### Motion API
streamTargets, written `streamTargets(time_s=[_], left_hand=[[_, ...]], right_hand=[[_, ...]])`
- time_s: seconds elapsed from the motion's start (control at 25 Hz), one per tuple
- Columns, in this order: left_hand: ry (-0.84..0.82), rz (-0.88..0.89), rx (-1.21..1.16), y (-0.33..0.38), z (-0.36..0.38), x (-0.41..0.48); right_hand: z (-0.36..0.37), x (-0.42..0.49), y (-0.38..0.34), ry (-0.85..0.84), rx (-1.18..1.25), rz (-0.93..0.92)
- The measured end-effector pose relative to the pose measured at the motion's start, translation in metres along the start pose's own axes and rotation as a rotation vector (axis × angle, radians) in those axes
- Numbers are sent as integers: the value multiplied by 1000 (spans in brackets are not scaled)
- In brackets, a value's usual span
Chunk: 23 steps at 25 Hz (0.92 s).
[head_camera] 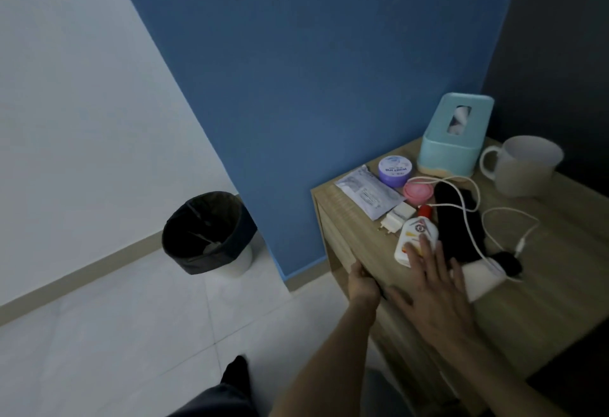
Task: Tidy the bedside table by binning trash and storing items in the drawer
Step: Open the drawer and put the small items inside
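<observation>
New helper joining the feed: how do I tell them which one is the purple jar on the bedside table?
Find the wooden bedside table against the blue wall, then the mint tissue box at its back edge. The purple jar sits left of that box, behind the clear flat packet. It is the only purple thing there, a low round tin; its round neighbour is pink.

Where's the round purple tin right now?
In the head view, the round purple tin sits at the back left of the wooden bedside table, between the pale plastic sachet and the teal tissue box, behind the pink round case.
</observation>
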<state>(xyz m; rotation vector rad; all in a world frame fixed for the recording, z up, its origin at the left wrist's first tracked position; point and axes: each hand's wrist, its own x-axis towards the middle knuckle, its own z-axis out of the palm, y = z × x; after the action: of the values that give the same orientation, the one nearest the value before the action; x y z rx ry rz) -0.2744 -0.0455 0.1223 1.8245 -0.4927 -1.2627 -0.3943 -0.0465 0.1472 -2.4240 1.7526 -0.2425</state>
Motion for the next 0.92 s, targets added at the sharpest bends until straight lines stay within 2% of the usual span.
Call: streamTargets(time_s=[0.44, 0.6, 0.92], left_hand=[[-2, 84, 156, -14, -3, 10], [-14, 151, 194, -12, -19, -5], [12, 177, 200, -28, -62, -11]], right_hand=[[11, 4, 8, 122, 22, -54], [13, 2, 7, 142, 13, -53], [10, 1, 2, 145, -7, -54]])
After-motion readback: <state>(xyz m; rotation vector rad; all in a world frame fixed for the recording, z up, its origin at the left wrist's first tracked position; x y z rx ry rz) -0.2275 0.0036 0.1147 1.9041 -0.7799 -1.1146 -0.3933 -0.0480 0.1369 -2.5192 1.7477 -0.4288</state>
